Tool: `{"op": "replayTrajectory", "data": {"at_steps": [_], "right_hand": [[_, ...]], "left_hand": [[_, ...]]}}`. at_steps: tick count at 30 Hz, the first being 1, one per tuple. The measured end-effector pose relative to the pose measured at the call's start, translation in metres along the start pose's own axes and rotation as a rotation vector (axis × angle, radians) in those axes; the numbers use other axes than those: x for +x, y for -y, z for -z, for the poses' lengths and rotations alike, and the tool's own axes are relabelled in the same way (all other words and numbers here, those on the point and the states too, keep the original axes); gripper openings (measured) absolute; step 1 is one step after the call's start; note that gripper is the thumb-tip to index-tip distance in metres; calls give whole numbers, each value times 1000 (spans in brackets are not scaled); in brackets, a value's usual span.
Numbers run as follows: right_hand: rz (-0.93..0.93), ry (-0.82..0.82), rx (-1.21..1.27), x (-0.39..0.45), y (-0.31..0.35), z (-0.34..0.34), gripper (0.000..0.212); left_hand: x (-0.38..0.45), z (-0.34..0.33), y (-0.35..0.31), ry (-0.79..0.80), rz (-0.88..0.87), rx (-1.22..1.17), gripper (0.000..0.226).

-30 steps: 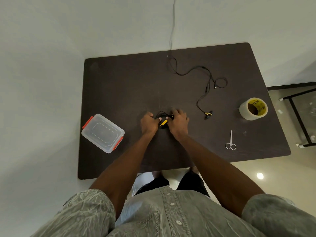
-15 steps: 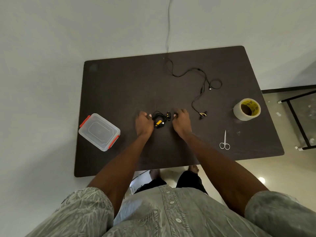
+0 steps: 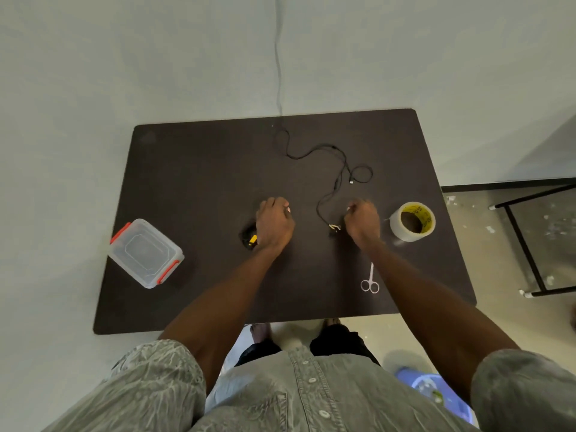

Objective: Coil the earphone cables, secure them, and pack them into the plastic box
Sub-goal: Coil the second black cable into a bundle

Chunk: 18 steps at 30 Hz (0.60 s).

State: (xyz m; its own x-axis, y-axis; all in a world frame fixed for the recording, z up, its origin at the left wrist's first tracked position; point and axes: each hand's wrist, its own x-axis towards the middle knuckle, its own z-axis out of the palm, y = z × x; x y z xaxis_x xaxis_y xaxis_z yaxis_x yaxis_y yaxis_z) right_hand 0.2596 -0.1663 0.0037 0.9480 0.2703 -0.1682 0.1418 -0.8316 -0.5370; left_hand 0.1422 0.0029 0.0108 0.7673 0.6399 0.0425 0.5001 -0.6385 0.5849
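A coiled black earphone with a yellow piece (image 3: 249,239) lies on the dark table (image 3: 193,182), half hidden under the heel of my left hand (image 3: 274,224). That hand's fingers are curled and point away from the coil. A second black earphone cable (image 3: 339,165) sprawls loose across the table's far middle. Its earbuds (image 3: 334,227) lie against the thumb side of my right hand (image 3: 363,221). The right hand's fingers are curled and blurred, so I cannot see a grip. The clear plastic box (image 3: 145,252) with red clips stands shut at the left.
A roll of clear tape (image 3: 411,221) sits just right of my right hand. Small scissors (image 3: 370,280) lie near the table's front edge. A black-framed glass stand (image 3: 536,244) is off the table's right side. A pale wall lies behind and to the left.
My hands have parted from the coiled earphone. The right hand moved right to the loose earphone's earbuds, and the left hand now lies over the coil.
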Motion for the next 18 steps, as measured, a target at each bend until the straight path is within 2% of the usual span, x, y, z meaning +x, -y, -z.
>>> {"op": "replayTrajectory", "data": {"at_steps": [5, 10, 14, 18], "right_hand": [[0, 51, -63, 50, -30, 34, 21], [147, 67, -281, 100, -29, 40, 35], [61, 99, -297, 133, -25, 33, 43], [-15, 139, -280, 146, -23, 24, 42]], "left_hand": [[20, -31, -36, 113, 72, -17, 24], [42, -59, -67, 166, 170, -158, 21], [51, -65, -81, 146, 202, -227, 21], [55, -65, -84, 171, 230, -249, 18]]}}
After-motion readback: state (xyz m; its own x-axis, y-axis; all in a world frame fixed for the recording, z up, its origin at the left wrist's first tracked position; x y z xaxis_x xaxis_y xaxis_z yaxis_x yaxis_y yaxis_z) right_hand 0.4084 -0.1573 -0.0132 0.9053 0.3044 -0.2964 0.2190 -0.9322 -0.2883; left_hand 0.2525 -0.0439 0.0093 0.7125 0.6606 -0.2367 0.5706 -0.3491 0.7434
